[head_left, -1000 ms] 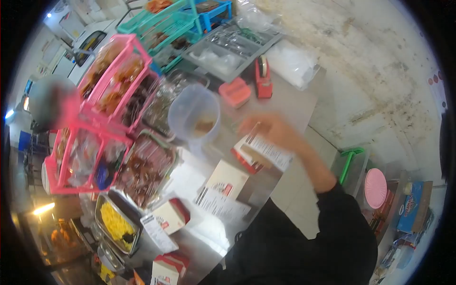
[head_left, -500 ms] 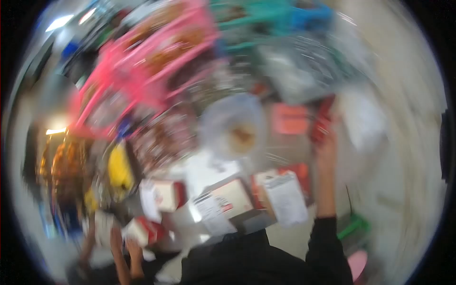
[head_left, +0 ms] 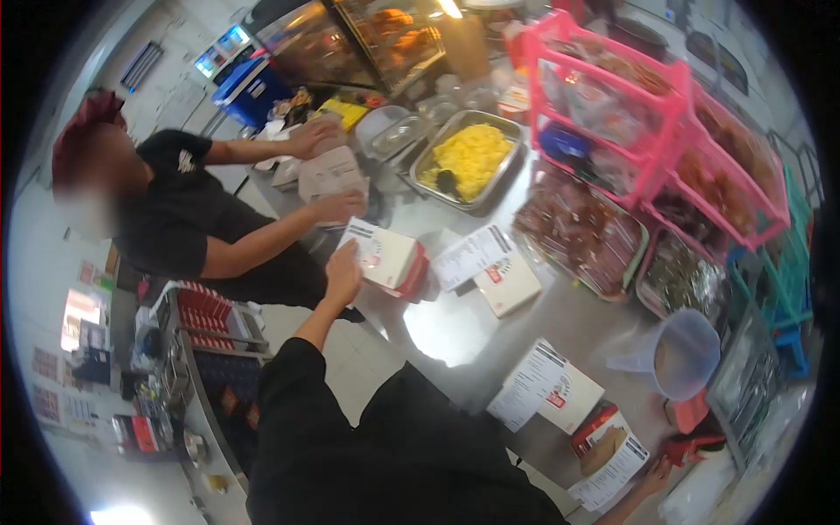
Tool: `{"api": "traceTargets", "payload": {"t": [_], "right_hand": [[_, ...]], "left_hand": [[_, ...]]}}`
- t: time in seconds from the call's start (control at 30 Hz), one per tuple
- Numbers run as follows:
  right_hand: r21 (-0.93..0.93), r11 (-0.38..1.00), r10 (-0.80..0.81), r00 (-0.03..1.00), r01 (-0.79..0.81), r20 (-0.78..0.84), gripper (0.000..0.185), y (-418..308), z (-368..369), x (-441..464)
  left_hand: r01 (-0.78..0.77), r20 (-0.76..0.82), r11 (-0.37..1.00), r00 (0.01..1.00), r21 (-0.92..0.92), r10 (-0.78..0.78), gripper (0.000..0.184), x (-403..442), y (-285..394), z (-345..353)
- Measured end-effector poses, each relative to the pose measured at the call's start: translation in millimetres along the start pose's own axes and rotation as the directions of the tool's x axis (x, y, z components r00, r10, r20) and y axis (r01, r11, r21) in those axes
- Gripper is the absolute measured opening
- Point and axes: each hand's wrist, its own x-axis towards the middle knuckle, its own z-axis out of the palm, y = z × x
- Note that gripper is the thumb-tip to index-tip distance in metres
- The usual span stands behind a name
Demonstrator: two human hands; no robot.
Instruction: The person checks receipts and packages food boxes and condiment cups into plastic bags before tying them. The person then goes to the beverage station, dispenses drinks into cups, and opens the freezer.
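Note:
My left hand (head_left: 343,273) grips the near left edge of a white-and-red food box (head_left: 394,260), with a printed receipt (head_left: 360,236) on its top. At the lower right, my right hand (head_left: 649,483) has its fingers on the near end of a red tool (head_left: 693,451) that looks like a stapler; the exact grip is partly hidden. Beside that hand, a receipt (head_left: 617,472) overlaps a red box (head_left: 598,429) and a brown piece. Another white box (head_left: 570,395) with receipts lies nearby. A third box (head_left: 509,284) with a receipt sits mid-table.
A co-worker (head_left: 210,201) stands at left, hands on pale packaging (head_left: 334,178). On the metal table (head_left: 411,359) are a tray of yellow food (head_left: 472,162), bagged brown food (head_left: 577,232), a clear plastic jug (head_left: 687,354) and pink baskets (head_left: 604,114).
The view has swung left and sharpened, bringing the co-worker into plain sight. My right hand stays at the red tool; my left hand is at a food box.

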Motion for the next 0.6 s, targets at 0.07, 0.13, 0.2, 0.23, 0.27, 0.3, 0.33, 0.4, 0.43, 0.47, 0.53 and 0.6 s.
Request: {"api": "traceTargets", "payload": {"t": [0.07,0.13,0.2,0.23,0.27,0.3,0.33,0.4,0.43,0.47,0.53,0.6], "right_hand": [[-0.515,0.800,-0.276,0.951,0.307,0.138,0.030,-2,0,2],[-0.793,0.521,-0.415,0.905,0.315,0.087,0.029,-34,-1,-3],[-0.825,0.474,-0.555,0.832,0.308,-0.009,0.028,-93,27,-36],[-0.789,0.504,-0.610,0.791,0.351,-0.038,0.027,-129,56,-64],[-0.727,0.547,-0.637,0.770,0.416,-0.038,0.027,-160,87,-97],[-0.642,0.589,-0.637,0.771,0.491,0.004,0.026,-186,126,-132],[-0.544,0.642,-0.610,0.789,0.541,0.065,0.026,-207,167,-170],[-0.378,0.751,-0.473,0.841,0.541,0.264,0.025,-218,259,-251],[-0.330,0.806,-0.358,0.848,0.492,0.391,0.025,-211,308,-294],[-0.325,0.845,-0.210,0.824,0.424,0.527,0.025,-201,356,-337],[-0.431,0.822,0.098,0.653,0.372,0.751,0.024,-178,444,-421],[-0.239,0.806,0.130,0.232,0.541,0.964,0.021,-202,520,-493]], "left_hand": [[0.012,-0.085,0.999,0.996,-0.044,-0.016,0.044,-2,-4,9],[0.045,-0.104,0.996,0.993,-0.082,-0.054,0.043,-7,2,1],[0.044,-0.106,0.989,0.993,-0.142,-0.060,0.043,-6,8,-5],[0.042,-0.104,0.986,0.993,-0.160,-0.059,0.044,-5,6,-6],[0.034,-0.089,0.984,0.995,-0.173,-0.050,0.045,-6,2,-10],[0.026,-0.078,0.982,0.996,-0.189,-0.041,0.047,-5,-2,-13],[0.016,-0.059,0.978,0.998,-0.210,-0.029,0.047,-4,-5,-16],[0.027,-0.032,0.964,0.999,-0.264,-0.037,0.046,1,-10,-19],[0.013,-0.036,0.968,0.999,-0.251,-0.022,0.046,3,-13,-19],[0.000,-0.023,0.961,1.000,-0.278,-0.007,0.046,3,-17,-19],[0.004,-0.005,0.956,1.000,-0.294,-0.005,0.048,3,-21,-18],[0.005,-0.010,0.945,1.000,-0.328,-0.009,0.049,2,-23,-11]]}}
